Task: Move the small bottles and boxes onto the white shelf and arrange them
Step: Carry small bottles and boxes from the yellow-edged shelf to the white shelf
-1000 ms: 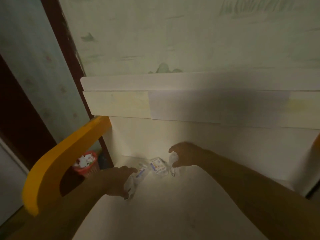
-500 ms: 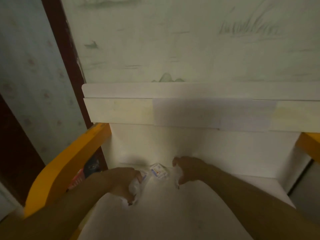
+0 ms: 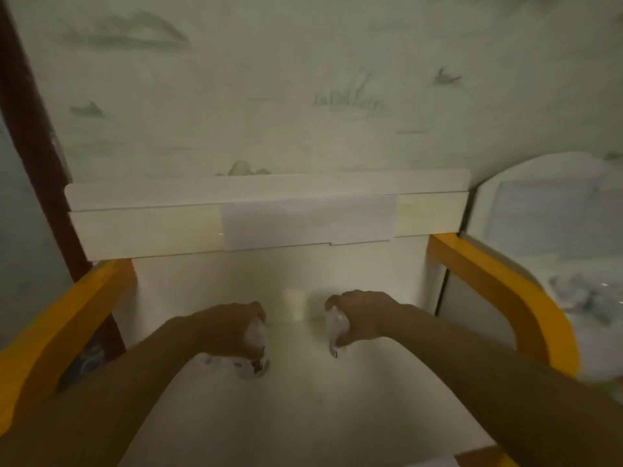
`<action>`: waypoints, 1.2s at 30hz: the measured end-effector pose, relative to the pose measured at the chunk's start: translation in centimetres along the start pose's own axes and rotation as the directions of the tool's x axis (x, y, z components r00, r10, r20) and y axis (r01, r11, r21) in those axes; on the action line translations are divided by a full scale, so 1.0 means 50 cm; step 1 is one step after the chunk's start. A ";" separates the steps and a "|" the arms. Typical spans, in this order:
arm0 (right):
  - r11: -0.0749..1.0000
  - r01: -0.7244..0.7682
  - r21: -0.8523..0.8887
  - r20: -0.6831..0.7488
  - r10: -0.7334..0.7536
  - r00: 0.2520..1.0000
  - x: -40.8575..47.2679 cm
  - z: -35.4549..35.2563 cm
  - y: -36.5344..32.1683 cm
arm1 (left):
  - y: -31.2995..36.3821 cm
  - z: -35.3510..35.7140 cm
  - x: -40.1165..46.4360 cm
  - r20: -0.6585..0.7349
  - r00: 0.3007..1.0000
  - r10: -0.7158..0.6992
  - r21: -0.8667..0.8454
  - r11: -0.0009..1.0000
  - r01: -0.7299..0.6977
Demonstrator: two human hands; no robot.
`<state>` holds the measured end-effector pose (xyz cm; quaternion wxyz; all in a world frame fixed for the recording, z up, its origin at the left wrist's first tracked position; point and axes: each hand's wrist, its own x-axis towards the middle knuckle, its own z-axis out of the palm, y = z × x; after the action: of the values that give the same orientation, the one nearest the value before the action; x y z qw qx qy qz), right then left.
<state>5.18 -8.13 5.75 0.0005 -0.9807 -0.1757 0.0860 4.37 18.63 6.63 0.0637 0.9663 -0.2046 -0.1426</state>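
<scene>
Left hand (image 3: 225,331) clamped on blurred small white items (image 3: 257,335); right hand (image 3: 362,318), at 3 o'clock, gripping pale packet (image 3: 334,326); both low over white shelf (image 3: 303,392); arranging apparently unfinished.

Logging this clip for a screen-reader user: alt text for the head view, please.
Two bare hands reach over a white shelf surface, the left hand and the right hand each closed on small pale items too blurred to identify. Yellow curved rails flank the shelf, with a white ledge and pale green patterned wall behind.
</scene>
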 end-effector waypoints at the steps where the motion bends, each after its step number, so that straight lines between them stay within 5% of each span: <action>1: 0.999 -0.034 0.002 -0.011 0.034 0.999 -0.025 -0.011 0.021 | 0.020 -0.007 0.013 -0.015 0.999 0.036 0.025 0.999 -0.035; 10: 0.964 -0.259 0.051 -0.131 0.264 0.956 -0.262 -0.101 0.216 | 0.286 -0.077 0.118 -0.107 0.929 0.356 0.173 0.926 -0.335; 22: 0.961 -0.227 0.161 -0.385 0.272 0.882 -0.553 -0.188 0.463 | 0.707 -0.233 0.168 -0.225 0.833 0.505 0.284 0.852 -0.440; 36: 0.909 -0.352 0.223 -0.250 0.402 0.881 -0.761 -0.069 0.803 | 1.037 -0.131 0.269 -0.144 0.843 0.518 0.365 0.820 -0.441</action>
<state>-15.55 -58.81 14.33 0.0938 -0.9941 0.0292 -0.0458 -1.46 -33.61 18.92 -0.0347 0.8900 -0.4536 0.0291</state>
